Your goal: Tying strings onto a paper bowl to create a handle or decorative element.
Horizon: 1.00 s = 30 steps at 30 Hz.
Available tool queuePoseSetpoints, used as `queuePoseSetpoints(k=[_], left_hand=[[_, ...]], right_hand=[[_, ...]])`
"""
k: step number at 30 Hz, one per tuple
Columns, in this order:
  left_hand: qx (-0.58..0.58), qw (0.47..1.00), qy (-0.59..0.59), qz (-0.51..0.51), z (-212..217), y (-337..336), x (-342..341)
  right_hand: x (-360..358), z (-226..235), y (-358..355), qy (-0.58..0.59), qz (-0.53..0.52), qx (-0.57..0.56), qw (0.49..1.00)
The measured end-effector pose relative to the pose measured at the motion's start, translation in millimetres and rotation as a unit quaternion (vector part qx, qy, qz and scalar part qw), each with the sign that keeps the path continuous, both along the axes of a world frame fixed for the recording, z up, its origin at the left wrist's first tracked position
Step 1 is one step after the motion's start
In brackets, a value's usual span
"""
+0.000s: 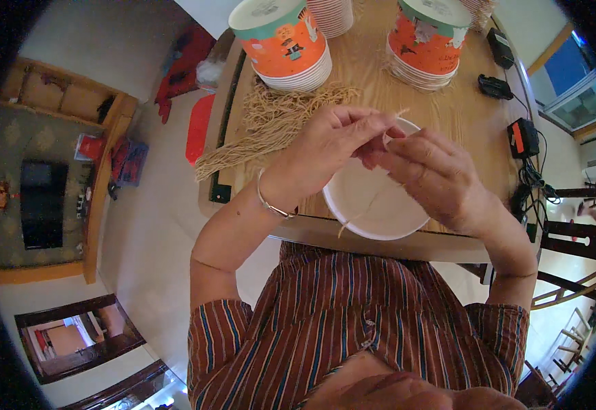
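A white paper bucket [376, 217] with its mouth up stands at the table's near edge, below my hands. Over its far rim, my left hand [339, 143] and my right hand [441, 171] come together with fingertips pinched. Between them is a thin piece of tan twine [373, 203]; one tail trails across the bucket's mouth to its near rim, and a short end sticks up past my left fingers. The exact grip on the twine is partly hidden by the fingers. A bundle of tan twine lengths [270, 130] lies left of my left hand.
Stacked orange paper buckets stand upside down at far left [287, 51] and far right [424, 48] on the wooden table [359, 82]. Black adapters and cables [524, 140] lie along the right edge. Dark wooden chairs [574, 239] stand to the right.
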<state>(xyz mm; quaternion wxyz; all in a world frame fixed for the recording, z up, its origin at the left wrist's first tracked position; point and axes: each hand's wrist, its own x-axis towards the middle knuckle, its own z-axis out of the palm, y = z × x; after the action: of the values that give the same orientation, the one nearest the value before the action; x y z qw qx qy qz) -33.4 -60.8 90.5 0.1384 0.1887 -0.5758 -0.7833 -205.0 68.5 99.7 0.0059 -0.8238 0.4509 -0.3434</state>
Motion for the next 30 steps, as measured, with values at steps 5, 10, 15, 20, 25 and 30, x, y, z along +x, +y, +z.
queuePoseSetpoints(k=[5,10,15,20,25,30], left_hand=[[0.05,0.995,-0.023,0.081,1,4,-2],[0.068,0.99,0.053,0.112,-4,-10,3],[0.001,0.988,0.068,0.14,-11,-13,6],[-0.172,0.967,0.015,0.188,-1,-1,8],[-0.291,0.935,0.089,0.184,-5,10,-2],[-0.272,0.944,0.078,0.17,-4,18,0]], right_hand=[[3,-2,0,0.088,0.009,-0.058,0.994],[2,-7,4,0.113,0.016,-0.055,0.992],[-2,-7,4,0.093,-0.003,0.043,0.995],[-9,17,11,-0.203,-0.092,0.196,0.955],[10,18,-6,-0.509,-0.047,0.338,0.79],[13,1,-19,-0.536,-0.026,0.333,0.776]])
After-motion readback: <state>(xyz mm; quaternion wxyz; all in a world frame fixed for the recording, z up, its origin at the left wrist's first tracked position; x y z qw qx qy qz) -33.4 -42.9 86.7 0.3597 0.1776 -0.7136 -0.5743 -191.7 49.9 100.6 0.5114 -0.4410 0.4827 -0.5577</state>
